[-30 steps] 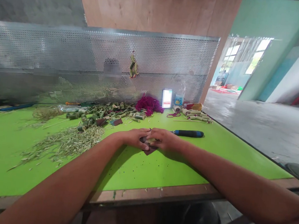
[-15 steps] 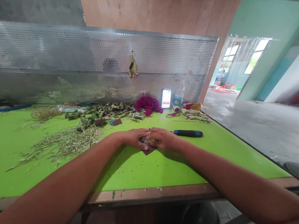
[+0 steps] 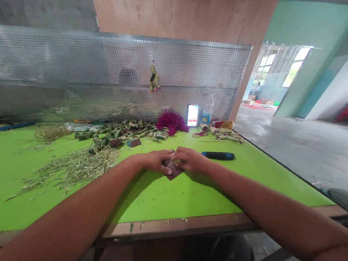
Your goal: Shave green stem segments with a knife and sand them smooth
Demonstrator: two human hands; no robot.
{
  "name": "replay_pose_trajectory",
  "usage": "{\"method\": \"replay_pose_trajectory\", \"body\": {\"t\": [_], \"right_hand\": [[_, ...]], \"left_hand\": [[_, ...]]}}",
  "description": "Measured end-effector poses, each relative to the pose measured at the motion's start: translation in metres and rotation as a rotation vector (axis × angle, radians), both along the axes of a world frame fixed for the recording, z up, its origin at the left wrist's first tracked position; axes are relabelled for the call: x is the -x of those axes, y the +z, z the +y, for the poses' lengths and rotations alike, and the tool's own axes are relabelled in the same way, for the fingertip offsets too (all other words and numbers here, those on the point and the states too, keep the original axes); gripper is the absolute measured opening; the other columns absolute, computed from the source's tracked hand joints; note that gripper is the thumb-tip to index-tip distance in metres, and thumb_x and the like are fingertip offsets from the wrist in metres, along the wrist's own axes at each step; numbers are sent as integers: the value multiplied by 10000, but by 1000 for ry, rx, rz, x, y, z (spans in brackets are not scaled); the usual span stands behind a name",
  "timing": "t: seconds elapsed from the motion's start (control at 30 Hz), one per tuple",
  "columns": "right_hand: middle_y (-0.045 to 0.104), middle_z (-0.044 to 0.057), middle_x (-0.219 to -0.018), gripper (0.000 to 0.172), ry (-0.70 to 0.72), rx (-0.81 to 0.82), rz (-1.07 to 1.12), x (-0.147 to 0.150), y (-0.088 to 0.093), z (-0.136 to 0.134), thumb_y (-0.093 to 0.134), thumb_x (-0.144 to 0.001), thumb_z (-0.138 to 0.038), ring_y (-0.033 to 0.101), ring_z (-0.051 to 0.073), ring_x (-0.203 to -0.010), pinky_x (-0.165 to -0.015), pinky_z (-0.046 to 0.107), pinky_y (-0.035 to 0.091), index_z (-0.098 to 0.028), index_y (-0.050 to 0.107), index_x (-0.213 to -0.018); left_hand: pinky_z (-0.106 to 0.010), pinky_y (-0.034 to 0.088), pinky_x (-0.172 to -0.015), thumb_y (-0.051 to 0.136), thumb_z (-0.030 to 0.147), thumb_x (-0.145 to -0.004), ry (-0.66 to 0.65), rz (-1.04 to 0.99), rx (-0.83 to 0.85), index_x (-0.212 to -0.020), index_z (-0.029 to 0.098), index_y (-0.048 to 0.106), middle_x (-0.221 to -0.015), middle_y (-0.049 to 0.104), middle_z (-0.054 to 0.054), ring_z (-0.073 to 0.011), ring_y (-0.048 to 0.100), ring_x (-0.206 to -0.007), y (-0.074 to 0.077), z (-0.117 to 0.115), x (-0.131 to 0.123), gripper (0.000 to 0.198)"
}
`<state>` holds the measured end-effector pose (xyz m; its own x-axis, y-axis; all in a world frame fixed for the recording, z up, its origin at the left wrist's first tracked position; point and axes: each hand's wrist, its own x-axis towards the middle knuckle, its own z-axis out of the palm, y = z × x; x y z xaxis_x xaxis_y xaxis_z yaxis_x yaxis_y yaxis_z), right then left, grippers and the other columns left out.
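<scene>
Lime-green laminate covers the desk [image 3: 205,193], with a perforated metal screen [image 3: 121,70] along its far edge. Around the hands, a heap of pale bamboo shavings [image 3: 71,170] lies at eight o'clock, cut bamboo tubes [image 3: 104,139] at ten, a magenta fibre tangle [image 3: 172,122] at twelve, and a blue-handled tool [image 3: 218,155] at two. The left hand [image 3: 155,161] and right hand [image 3: 191,160] are together, clamped on a dark sandpaper-like sheet [image 3: 172,172] low over the desk, its corner showing at six o'clock. A small pale piece [image 3: 177,161] sits between the fingers. Little has changed over the last second: the hands barely shift, and the sheet stays between them.
</scene>
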<state>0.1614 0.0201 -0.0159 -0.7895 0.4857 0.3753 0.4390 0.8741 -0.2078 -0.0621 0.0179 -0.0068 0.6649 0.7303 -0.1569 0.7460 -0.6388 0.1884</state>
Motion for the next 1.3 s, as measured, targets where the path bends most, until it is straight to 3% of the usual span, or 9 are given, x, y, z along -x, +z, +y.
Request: {"method": "replay_pose_trajectory", "body": {"t": [0.17, 0.3, 0.43, 0.57, 0.7, 0.83, 0.97, 1.1, 1.3], "right_hand": [[603, 61, -918, 231, -77, 64, 70, -3, 0, 5, 619, -820, -171, 541, 164, -824, -789, 336, 457, -168, 699, -1037], [601, 57, -966, 227, 22, 81, 64, -3, 0, 2, 632, -815, -190, 547, 164, -858, -806, 326, 453, -190, 702, -1031], [585, 47, -896, 251, -151, 118, 86, -1, -1, 1, 632, -798, -154, 540, 160, -816, -776, 320, 449, -173, 707, -1037], [582, 54, -963, 258, -31, 89, 56, 1, 0, 1, 628, -816, -186, 538, 162, -860, -793, 312, 444, -188, 697, -1064], [581, 52, -899, 260, -144, 77, 48, 0, -1, 2, 627, -805, -151, 534, 162, -832, -797, 322, 443, -160, 700, -1054], [593, 48, -954, 269, -2, 38, 46, -1, -4, 5, 628, -820, -195, 537, 161, -856, -810, 321, 443, -206, 693, -1081], [595, 48, -899, 248, -100, 39, 59, -1, -3, 5, 633, -798, -155, 541, 165, -831, -800, 332, 449, -180, 710, -1032], [612, 45, -969, 255, 14, 107, 70, -1, -1, 3, 634, -817, -206, 561, 159, -852, -802, 323, 457, -221, 703, -1062], [615, 57, -961, 254, -50, 83, 51, 0, -2, 3, 636, -805, -194, 555, 171, -874, -825, 336, 452, -181, 706, -1049]], "left_hand": [[-398, 174, -1159, 554, 698, -761, 22, -5, -3, -1498, 208, 221, -1578, 158, -105, -311, 202, -1424, 0, 0, 2, 946], [-408, 202, -1150, 558, 681, -771, -11, -17, 5, -1476, 233, 279, -1576, 176, -85, -312, 220, -1417, 1, -1, 2, 881], [-409, 201, -1148, 561, 670, -773, 12, -11, -8, -1496, 199, 227, -1570, 180, -118, -322, 222, -1414, 2, -2, 0, 926], [-417, 217, -1140, 581, 641, -777, -12, -25, 2, -1481, 268, 268, -1570, 206, -68, -323, 231, -1409, 2, -3, 0, 856], [-422, 188, -1150, 568, 677, -765, 32, -18, 8, -1497, 218, 227, -1575, 169, -108, -322, 210, -1418, 4, -4, -1, 929], [-393, 187, -1155, 579, 648, -768, 10, -21, 15, -1474, 237, 284, -1575, 183, -78, -294, 228, -1415, 5, -4, -2, 868], [-395, 180, -1157, 570, 661, -766, 19, -20, 4, -1488, 216, 248, -1574, 178, -96, -309, 212, -1419, 2, -2, -1, 907], [-385, 187, -1157, 574, 658, -768, -21, -49, -1, -1470, 209, 292, -1562, 217, -96, -313, 238, -1409, -1, 0, 0, 880], [-397, 179, -1159, 563, 670, -768, 9, -27, 5, -1474, 176, 274, -1565, 194, -125, -315, 221, -1415, 0, -1, -1, 909]]}}
